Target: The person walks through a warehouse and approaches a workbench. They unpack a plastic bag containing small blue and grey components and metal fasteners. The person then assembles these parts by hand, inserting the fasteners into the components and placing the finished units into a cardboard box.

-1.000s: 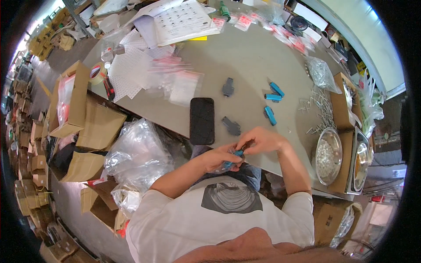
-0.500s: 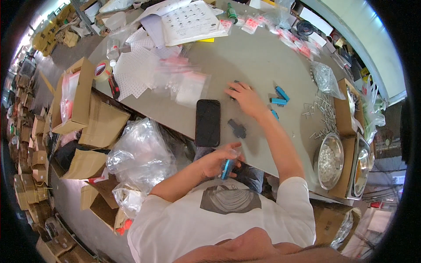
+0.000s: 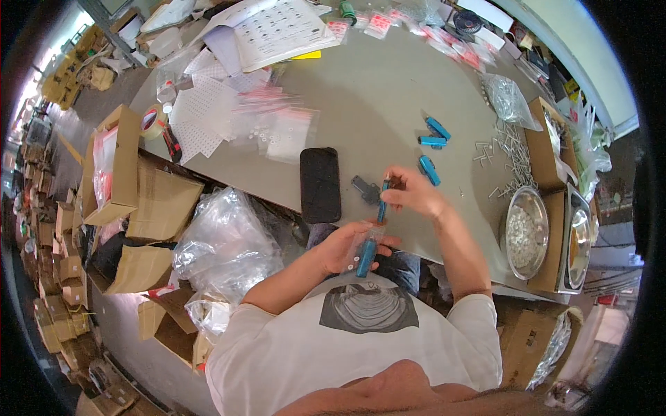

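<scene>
Near the table's front edge, my left hand point(image 3: 340, 249) is closed on a small clear plastic bag point(image 3: 355, 251). Inside that bag shows a blue, block-like part point(image 3: 365, 258). Just above the bag's upper end, my right hand point(image 3: 416, 194) pinches a slim blue-and-dark part point(image 3: 383, 201) between thumb and fingers, held roughly upright. Beside it on the table lies a dark grey part point(image 3: 362, 187), partly behind the held piece. Farther right rest three more blue parts: one slanted point(image 3: 438, 127), one lying crosswise point(image 3: 431, 141) and one nearer me point(image 3: 429, 170).
A black phone point(image 3: 320, 185) lies left of my hands. Clear bags point(image 3: 291, 132) and perforated sheets point(image 3: 201, 118) spread farther left. At right are loose metal pins point(image 3: 512, 156), a metal bowl of small white pieces point(image 3: 517, 267) and a cardboard box point(image 3: 544, 152).
My right hand has come back from the middle of the table toward my left hand, now pinching a blue-and-dark part. My left hand still holds the bag.
</scene>
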The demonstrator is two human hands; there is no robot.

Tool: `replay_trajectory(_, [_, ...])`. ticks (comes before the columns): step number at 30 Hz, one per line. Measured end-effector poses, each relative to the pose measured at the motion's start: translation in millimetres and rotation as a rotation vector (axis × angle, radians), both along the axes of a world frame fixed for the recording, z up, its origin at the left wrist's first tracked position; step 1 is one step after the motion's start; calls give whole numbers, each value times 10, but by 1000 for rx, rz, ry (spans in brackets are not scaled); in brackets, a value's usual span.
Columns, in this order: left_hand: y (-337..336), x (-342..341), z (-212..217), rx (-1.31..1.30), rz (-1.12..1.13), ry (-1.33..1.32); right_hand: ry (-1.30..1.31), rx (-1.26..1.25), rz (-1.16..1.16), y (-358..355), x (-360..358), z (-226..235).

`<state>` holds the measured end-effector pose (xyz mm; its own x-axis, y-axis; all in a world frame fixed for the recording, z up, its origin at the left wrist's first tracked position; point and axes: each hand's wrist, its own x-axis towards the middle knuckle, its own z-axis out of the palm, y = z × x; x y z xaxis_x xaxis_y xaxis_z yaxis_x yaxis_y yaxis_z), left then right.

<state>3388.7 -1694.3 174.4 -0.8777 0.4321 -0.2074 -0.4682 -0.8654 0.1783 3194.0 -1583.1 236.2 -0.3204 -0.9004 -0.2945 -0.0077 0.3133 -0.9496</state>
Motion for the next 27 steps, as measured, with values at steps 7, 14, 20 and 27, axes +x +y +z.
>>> replay_trajectory(7, [155, -43, 25, -124, -37, -13, -259, -27, -207, 330, 465, -48])
replay_trajectory(14, [249, 15, 46, -192, -75, -75, -455, -1, -225, 547, 524, -180])
replay_trajectory(20, [296, 28, -1, -65, -143, -70, -297, 5, -267, 623, 697, -73])
replay_trajectory(27, [344, 96, 184, -199, -128, -158, -175, -38, 117, 677, 737, -20])
